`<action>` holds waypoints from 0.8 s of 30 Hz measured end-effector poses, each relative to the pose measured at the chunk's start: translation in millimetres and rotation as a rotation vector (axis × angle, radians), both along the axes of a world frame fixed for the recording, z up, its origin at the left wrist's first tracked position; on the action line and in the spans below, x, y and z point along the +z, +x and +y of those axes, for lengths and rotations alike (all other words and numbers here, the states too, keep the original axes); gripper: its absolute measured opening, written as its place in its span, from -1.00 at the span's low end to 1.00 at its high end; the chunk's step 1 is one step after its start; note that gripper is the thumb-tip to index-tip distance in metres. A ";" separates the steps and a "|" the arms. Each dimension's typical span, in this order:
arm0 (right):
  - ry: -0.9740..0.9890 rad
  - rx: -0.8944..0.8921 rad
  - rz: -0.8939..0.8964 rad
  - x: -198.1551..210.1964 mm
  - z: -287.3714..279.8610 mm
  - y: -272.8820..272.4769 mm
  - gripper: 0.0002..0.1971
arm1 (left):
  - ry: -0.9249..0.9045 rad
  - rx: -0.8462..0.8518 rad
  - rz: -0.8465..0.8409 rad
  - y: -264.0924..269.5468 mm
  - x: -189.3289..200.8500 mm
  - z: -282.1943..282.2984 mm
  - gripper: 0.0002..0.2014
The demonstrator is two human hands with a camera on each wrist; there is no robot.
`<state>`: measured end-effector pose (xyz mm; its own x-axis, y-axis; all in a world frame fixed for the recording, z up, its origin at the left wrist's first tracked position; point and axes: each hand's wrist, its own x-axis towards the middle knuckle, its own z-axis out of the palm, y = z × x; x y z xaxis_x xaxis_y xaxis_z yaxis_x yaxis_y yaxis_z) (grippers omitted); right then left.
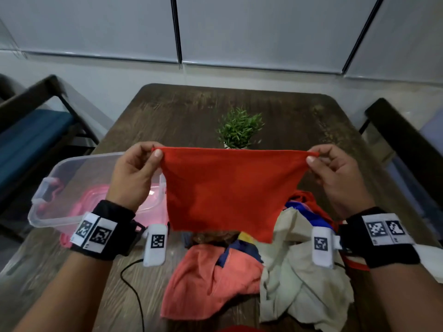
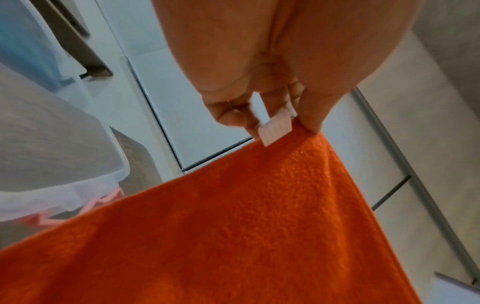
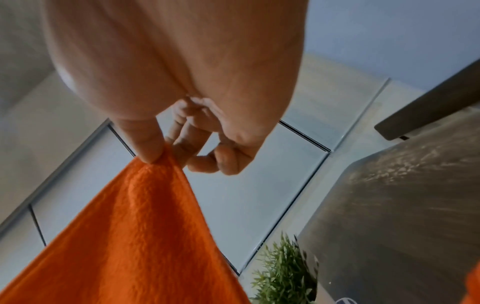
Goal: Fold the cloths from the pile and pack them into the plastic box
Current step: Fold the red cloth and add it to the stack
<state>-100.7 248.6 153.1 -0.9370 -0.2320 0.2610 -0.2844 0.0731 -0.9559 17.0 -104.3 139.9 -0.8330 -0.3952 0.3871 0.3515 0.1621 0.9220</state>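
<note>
Table (image 1: 182,109) of dark wood is filling the head view, and on it the work is looking barely begun. Nearest the viewer, a loose pile (image 1: 275,267) of unfolded cloths is lying in a heap: a salmon-pink one, a cream one, and blue, yellow and red ones tangled beneath. To the left, just beside the pile, a clear plastic box (image 1: 48,200) is sitting open; something pink is showing through its walls, though whether that is a packed cloth or a lid lying under or inside the box cannot be told. Above the pile, an orange-red cloth (image 1: 223,190) is hanging in the air, stretched flat by its two top corners, with its lower edge dangling free over the heap. The left hand (image 1: 136,173) is pinching the left corner between thumb and forefinger, next to a small white label (image 2: 275,131), while the other fingers are curling loosely. The right hand (image 1: 335,176) is pinching the right corner in the same way. No fold is showing in this cloth yet, so folding it, packing it and working through the rest of the heap all seem to be remaining. Behind the cloth, a small green plant (image 1: 239,128) is standing mid-table.
</note>
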 end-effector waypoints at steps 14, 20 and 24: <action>0.133 0.135 -0.713 -130.6 28.7 46.2 -0.86 | 0.270 -0.222 -0.799 62.0 -143.6 13.0 -0.88; 0.362 0.239 -0.741 -164.9 36.0 59.9 -0.87 | 0.175 -0.199 -0.986 81.7 -180.6 18.1 -0.88; 0.451 0.257 -0.763 -173.8 37.0 62.4 -0.80 | 0.004 -0.262 -0.980 82.1 -187.1 17.6 -0.89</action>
<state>-38.3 285.6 -20.7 -0.7237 -0.3861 -0.5720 0.3524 0.5059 -0.7873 99.1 -86.6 -47.1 -0.8436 -0.1540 -0.5145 -0.5361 0.1850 0.8236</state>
